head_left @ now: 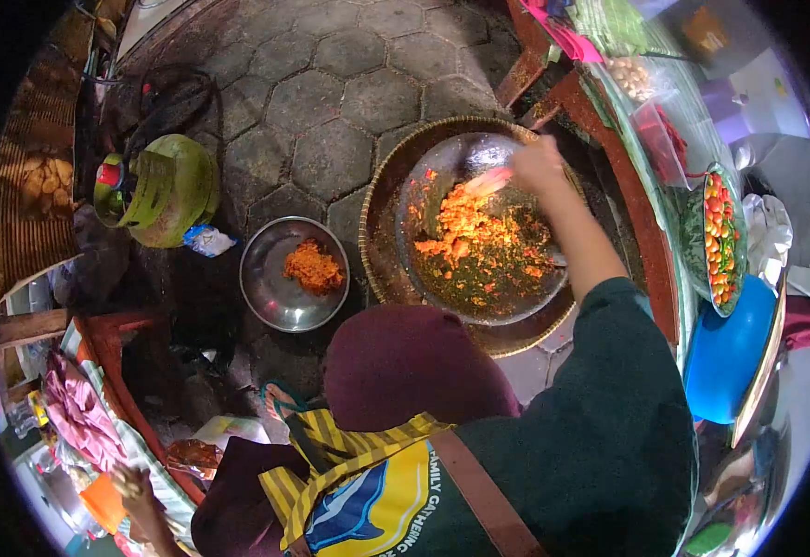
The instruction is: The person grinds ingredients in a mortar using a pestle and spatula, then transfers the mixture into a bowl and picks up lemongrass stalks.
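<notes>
My right hand [540,167] is closed around a pale pinkish tool [488,182], blurred, its end in an orange-red chopped mash [465,227]. The mash is heaped in a wide, dark mortar-like bowl [419,176], with green and red bits spread around it. That bowl sits in a round woven bamboo tray [376,269]. By its right rim lies a small grey metallic piece [558,259]. Left of it, a steel basin [270,302] holds a smaller heap of orange mash [314,267]. At lower left, my left hand [136,492] overlaps an orange item [103,502]; its fingers are blurred.
A green gas cylinder [178,186] stands on the hexagonal paving [331,158] beside a small blue-white packet [208,240]. On the right-hand table are a tray of red and green chillies [720,241] and a blue bowl [725,357]. A pink cloth [80,413] lies at left.
</notes>
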Demonstrator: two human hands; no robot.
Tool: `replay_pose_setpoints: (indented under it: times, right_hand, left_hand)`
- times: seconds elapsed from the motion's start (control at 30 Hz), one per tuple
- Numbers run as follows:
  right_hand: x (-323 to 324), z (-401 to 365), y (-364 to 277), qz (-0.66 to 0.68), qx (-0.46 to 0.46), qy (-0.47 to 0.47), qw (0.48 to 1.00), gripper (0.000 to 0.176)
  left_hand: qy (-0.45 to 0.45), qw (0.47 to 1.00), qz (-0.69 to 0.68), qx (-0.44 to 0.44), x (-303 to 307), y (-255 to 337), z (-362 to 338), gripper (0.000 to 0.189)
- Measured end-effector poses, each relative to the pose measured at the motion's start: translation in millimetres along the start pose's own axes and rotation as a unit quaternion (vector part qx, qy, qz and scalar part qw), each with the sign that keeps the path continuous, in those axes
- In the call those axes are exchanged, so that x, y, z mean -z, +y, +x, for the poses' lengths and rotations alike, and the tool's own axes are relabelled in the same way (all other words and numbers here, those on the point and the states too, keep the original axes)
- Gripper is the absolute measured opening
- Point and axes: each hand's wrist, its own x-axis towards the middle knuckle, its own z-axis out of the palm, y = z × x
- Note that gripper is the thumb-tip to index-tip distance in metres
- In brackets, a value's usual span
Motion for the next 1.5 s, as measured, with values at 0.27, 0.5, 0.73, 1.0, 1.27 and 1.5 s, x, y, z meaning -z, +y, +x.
replay_pose_setpoints:
  times: [0.27, 0.5, 0.73, 1.0, 1.27, 1.5]
  right_hand:
    - [-88, 35, -32, 0.113, -0.022, 0.041, 0.992, 0.020]
    - [-43, 22, 8, 0.178, 0.016, 0.046, 0.983, 0.025]
    - [-47, 65, -58, 0.248, 0.129, 0.041, 0.959, 0.022]
    - [-45, 4, 44, 0.183, -0.188, 0.000, 0.965, 0.031]
    - [-65, -28, -46, 0.146, -0.031, 0.017, 0.989, 0.029]
    - [-106, -75, 41, 0.284, -0.366, -0.001, 0.886, 0.033]
  left_hand:
    - [0.051, 0.884, -0.338, 0.320, -17, 47, -34, 0.056]
    - [0.024, 0.876, -0.358, 0.323, -26, 34, -38, 0.053]
    - [-0.131, 0.921, -0.296, 0.216, -45, 4, -36, 0.047]
    - [0.063, 0.807, -0.517, 0.279, -35, 47, -20, 0.060]
    - [-0.078, 0.930, -0.316, 0.170, -23, 56, 2, 0.057]
    - [-0.094, 0.935, -0.298, 0.166, -46, 28, -13, 0.051]
